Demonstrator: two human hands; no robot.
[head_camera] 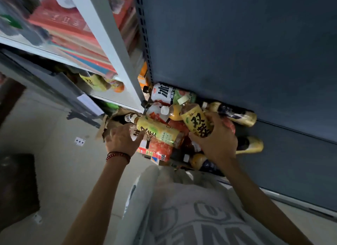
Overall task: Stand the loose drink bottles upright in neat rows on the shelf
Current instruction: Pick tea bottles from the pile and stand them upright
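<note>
The loose drink bottles (pixel 165 94) are lying heaped against the blue shelf panel (pixel 237 53), so we are gripping one yellow-labelled bottle (pixel 197 124) in our right hand (pixel 217 140), presumably to lift it clear, while stretching our open left hand (pixel 122 139) towards a second yellow bottle (pixel 158 130).

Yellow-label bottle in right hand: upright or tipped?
Tipped: the yellow-label bottle slants in the grip of the right hand, side-on to the camera, white cap up-left.

Bottles (pixel 158 133) heaped, perhaps in a box (pixel 113 120), between shelf (pixel 116 49) and panel (pixel 237 53)
</note>
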